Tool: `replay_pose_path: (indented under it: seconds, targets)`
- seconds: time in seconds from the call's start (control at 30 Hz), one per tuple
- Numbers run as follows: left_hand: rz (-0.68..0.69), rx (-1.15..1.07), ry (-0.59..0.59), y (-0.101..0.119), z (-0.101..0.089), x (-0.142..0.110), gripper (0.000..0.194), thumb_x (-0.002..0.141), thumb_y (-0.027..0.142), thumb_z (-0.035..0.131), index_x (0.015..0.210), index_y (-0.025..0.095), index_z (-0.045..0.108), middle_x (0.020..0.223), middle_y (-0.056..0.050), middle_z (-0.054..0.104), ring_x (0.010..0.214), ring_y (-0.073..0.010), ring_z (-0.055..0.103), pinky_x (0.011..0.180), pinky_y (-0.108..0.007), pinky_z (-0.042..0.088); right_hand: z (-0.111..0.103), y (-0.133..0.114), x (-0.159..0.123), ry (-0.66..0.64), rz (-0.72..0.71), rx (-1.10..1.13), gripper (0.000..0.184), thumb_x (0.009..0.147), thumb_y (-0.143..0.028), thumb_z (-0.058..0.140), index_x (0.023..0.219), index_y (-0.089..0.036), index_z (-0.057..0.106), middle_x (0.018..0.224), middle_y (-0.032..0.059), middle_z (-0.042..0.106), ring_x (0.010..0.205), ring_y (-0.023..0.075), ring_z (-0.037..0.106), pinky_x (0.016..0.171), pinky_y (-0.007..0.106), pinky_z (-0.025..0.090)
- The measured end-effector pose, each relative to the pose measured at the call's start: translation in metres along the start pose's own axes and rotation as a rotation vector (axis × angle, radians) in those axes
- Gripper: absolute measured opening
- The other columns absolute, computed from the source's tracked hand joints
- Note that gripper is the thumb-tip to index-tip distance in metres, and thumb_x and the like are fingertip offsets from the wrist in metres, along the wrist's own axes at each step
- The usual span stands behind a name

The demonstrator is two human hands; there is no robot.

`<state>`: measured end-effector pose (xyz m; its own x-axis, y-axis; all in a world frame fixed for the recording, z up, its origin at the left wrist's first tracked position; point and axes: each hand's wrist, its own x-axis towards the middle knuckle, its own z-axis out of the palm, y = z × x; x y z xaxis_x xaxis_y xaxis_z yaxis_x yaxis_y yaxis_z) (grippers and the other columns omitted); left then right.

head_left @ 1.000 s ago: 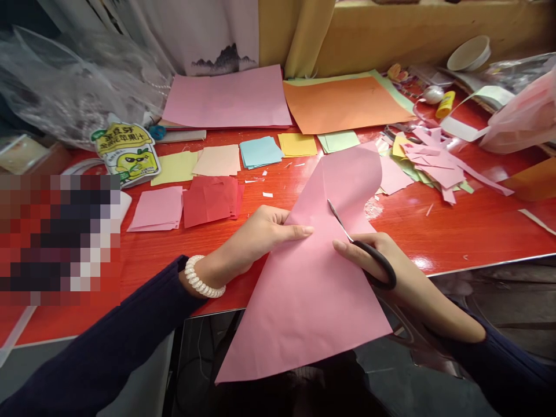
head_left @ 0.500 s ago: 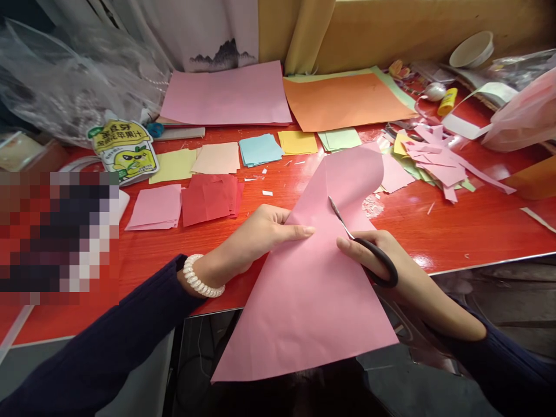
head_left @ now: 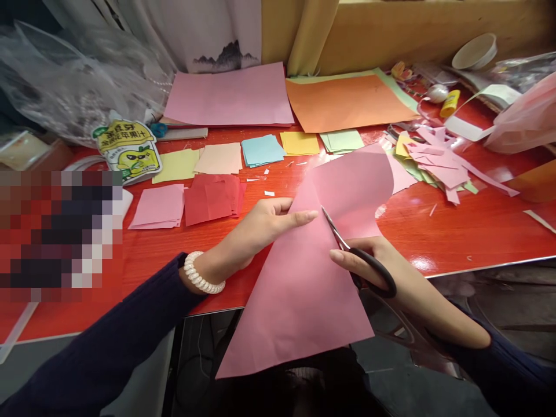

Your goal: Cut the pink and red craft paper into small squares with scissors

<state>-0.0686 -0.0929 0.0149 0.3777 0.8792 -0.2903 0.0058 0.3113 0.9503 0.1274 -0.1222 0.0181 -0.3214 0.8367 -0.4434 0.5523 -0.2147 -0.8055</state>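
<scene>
I hold a large pink paper sheet [head_left: 304, 289] over the front edge of the red table [head_left: 456, 231]. My left hand [head_left: 264, 223] pinches the sheet's left edge, thumb on top. My right hand [head_left: 382, 272] grips black-handled scissors [head_left: 356, 252], whose blades sit in a cut that runs up the sheet. To the right of the blades the cut part of the sheet curls upward.
Small stacks of coloured paper squares [head_left: 208, 200] lie on the table beyond my hands. Big pink [head_left: 230, 95] and orange sheets [head_left: 347, 101] lie at the back. A heap of paper scraps [head_left: 434, 162] sits at the right, a snack pouch [head_left: 128, 147] at the left.
The scissors have moved a little leftward along the cut. The sheet has turned slightly and its cut flap curls further to the right. My left hand's fingers have stretched out more.
</scene>
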Motion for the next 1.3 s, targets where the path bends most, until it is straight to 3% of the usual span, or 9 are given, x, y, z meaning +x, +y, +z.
replay_pose_path:
  seconds: [0.23, 0.9, 1.3]
  targets:
    - [-0.016, -0.006, 0.060, -0.0032, 0.0024, -0.0018, 0.034, 0.070, 0.048, 0.069, 0.074, 0.014, 0.065, 0.070, -0.005, 0.067, 0.063, -0.0158, 0.062, 0.051, -0.025, 0.046, 0.0039, -0.0018, 0.0006, -0.020, -0.006, 0.009, 0.052, 0.076, -0.056, 0.059, 0.056, -0.021, 0.026, 0.056, -0.0059, 0.018, 0.050, 0.0080, 0.017, 0.045, 0.026, 0.010]
    - [0.012, -0.003, 0.109, -0.0022, 0.0031, -0.0027, 0.029, 0.070, 0.042, 0.070, 0.068, 0.014, 0.064, 0.064, -0.003, 0.063, 0.056, -0.0119, 0.057, 0.045, -0.022, 0.039, 0.0070, -0.0047, 0.0023, -0.029, -0.045, 0.044, 0.050, 0.077, -0.050, 0.060, 0.057, -0.020, 0.026, 0.056, -0.0058, 0.019, 0.048, 0.0073, 0.018, 0.042, 0.025, 0.011]
    - [-0.005, -0.030, 0.069, -0.0040, 0.0020, -0.0034, 0.030, 0.071, 0.042, 0.069, 0.068, 0.013, 0.065, 0.068, -0.004, 0.066, 0.057, -0.0127, 0.059, 0.047, -0.022, 0.042, 0.0062, -0.0025, 0.0045, -0.006, -0.036, 0.022, 0.051, 0.076, -0.052, 0.061, 0.057, -0.021, 0.026, 0.056, -0.0058, 0.019, 0.048, 0.0076, 0.019, 0.042, 0.025, 0.012]
